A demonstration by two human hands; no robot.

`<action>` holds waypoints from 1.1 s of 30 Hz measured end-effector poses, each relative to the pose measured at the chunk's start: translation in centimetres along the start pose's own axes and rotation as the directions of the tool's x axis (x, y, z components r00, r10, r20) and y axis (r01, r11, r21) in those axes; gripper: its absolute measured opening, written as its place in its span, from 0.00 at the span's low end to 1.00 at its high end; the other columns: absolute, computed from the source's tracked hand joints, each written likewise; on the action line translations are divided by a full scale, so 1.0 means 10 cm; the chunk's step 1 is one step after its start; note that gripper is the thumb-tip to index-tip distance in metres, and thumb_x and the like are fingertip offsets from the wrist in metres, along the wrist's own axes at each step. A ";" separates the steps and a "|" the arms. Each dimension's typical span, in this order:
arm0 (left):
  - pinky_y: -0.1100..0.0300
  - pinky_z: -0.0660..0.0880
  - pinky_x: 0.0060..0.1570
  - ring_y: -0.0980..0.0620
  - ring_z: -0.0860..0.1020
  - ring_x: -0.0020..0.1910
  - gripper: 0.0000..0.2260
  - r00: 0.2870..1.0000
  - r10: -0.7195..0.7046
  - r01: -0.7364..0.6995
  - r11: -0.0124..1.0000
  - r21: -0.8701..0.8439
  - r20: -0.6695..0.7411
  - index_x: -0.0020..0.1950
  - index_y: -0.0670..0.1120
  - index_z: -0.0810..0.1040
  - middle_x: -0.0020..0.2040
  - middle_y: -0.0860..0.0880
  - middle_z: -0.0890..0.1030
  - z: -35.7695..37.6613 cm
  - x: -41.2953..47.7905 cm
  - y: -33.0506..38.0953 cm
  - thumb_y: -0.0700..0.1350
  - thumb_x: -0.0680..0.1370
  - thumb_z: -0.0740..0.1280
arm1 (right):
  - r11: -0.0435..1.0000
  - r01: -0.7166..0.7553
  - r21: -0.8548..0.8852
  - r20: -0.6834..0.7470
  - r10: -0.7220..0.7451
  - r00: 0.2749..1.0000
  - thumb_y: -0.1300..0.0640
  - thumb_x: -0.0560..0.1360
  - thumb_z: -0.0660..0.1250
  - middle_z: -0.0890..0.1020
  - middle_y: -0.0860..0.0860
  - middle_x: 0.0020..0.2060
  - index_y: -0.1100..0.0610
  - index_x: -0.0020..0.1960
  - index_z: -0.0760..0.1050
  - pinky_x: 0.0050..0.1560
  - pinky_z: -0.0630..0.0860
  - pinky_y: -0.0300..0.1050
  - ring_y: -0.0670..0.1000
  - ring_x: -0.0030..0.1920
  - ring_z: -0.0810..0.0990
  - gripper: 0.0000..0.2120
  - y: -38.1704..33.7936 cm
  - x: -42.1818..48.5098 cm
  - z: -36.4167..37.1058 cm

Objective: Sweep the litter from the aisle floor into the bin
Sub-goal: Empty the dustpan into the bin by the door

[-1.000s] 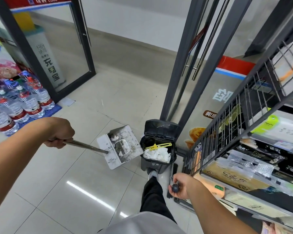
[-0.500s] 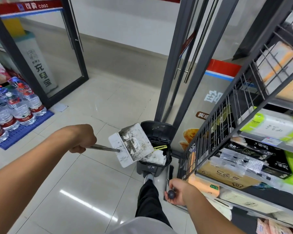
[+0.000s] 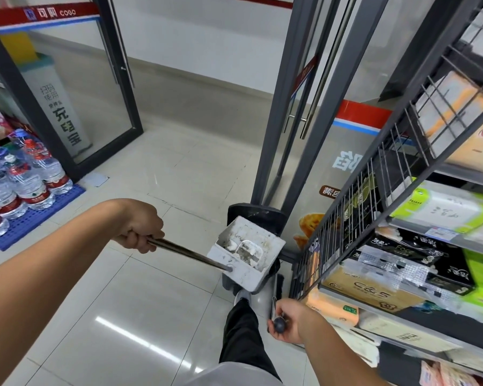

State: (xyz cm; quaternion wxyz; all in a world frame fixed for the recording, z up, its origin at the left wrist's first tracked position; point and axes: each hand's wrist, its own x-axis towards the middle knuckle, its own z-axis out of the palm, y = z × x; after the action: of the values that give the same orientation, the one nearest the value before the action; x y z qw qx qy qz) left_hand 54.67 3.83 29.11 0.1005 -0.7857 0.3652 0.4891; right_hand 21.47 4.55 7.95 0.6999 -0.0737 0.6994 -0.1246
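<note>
The left hand [image 3: 140, 229] is fisted tight round the metal handle [image 3: 187, 253] of the white dustpan [image 3: 246, 253], holding it up over the dark bin [image 3: 258, 215] so that the pan hides most of the bin's mouth; the bin's lid stands open against the grey door frame [image 3: 276, 112]; pale litter [image 3: 247, 247] sits in the pan, tilted bin-wards; the right hand [image 3: 289, 320] is curled round the black knob of the broom [image 3: 276, 295], which stands upright just beside the bin, bristles down near the floor [image 3: 129, 310]; a dark trouser leg [image 3: 243, 335] and a shoe reach the bin's foot; to the right, a wire shelf [image 3: 374, 207] carries tissue packs; far left, water bottles [image 3: 25, 176] stand on a blue pallet.
</note>
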 end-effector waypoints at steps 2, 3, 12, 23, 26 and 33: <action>0.68 0.53 0.15 0.57 0.59 0.15 0.13 0.999 -0.002 0.005 0.998 -0.058 0.054 0.48 0.36 0.76 0.25 0.46 0.71 0.03 0.11 -0.01 0.43 0.80 0.57 | 1.000 -0.007 -0.010 -0.003 0.007 1.000 0.70 0.72 0.53 0.65 0.59 0.49 0.61 0.45 0.62 0.27 0.78 0.42 0.55 0.37 0.68 0.06 0.02 0.00 -0.02; 0.68 0.53 0.14 0.57 0.59 0.15 0.13 0.997 -0.001 0.009 0.996 -0.089 0.083 0.48 0.37 0.76 0.25 0.47 0.71 0.05 0.16 0.00 0.44 0.81 0.57 | 1.000 -0.007 -0.019 -0.005 0.007 1.000 0.70 0.71 0.53 0.65 0.59 0.49 0.61 0.45 0.62 0.28 0.78 0.42 0.55 0.36 0.68 0.07 0.02 0.01 -0.04; 0.71 0.53 0.12 0.60 0.58 0.14 0.13 0.961 0.052 -0.010 0.989 -0.150 0.273 0.47 0.38 0.77 0.26 0.49 0.70 0.03 0.43 0.32 0.49 0.78 0.66 | 0.998 -0.026 -0.061 -0.051 0.023 0.998 0.70 0.69 0.54 0.68 0.60 0.49 0.60 0.50 0.65 0.29 0.78 0.44 0.56 0.33 0.72 0.12 0.07 0.07 -0.18; 0.71 0.57 0.12 0.60 0.63 0.15 0.09 0.941 0.008 -0.029 0.998 0.058 0.338 0.42 0.40 0.78 0.27 0.49 0.73 -0.34 0.91 0.65 0.45 0.76 0.68 | 0.996 -0.042 -0.077 -0.083 0.035 0.996 0.71 0.66 0.55 0.70 0.59 0.47 0.59 0.49 0.69 0.30 0.76 0.43 0.56 0.31 0.75 0.14 -0.05 0.06 -0.30; 0.72 0.56 0.12 0.61 0.61 0.14 0.09 0.923 0.010 -0.017 1.000 0.015 0.385 0.45 0.37 0.78 0.27 0.49 0.72 -0.43 0.99 0.87 0.44 0.77 0.67 | 0.997 -0.049 -0.058 -0.093 0.043 0.995 0.71 0.69 0.56 0.70 0.60 0.47 0.60 0.54 0.71 0.30 0.77 0.44 0.57 0.35 0.76 0.16 -0.10 0.07 -0.35; 0.73 0.54 0.11 0.61 0.60 0.12 0.11 0.918 -0.019 -0.024 0.994 0.104 0.396 0.54 0.37 0.76 0.26 0.49 0.68 -0.89 0.94 1.68 0.44 0.80 0.62 | 0.998 -0.056 0.024 -0.098 0.059 0.993 0.71 0.69 0.56 0.72 0.62 0.49 0.61 0.54 0.70 0.31 0.77 0.44 0.58 0.34 0.76 0.15 -0.25 0.02 -0.45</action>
State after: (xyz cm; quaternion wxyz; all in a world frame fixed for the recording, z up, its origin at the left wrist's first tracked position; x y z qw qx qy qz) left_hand 51.94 -17.22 28.98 0.2136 -0.6635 0.3639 0.6178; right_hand 16.79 2.43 8.41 0.6685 -0.0398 0.7336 -0.1153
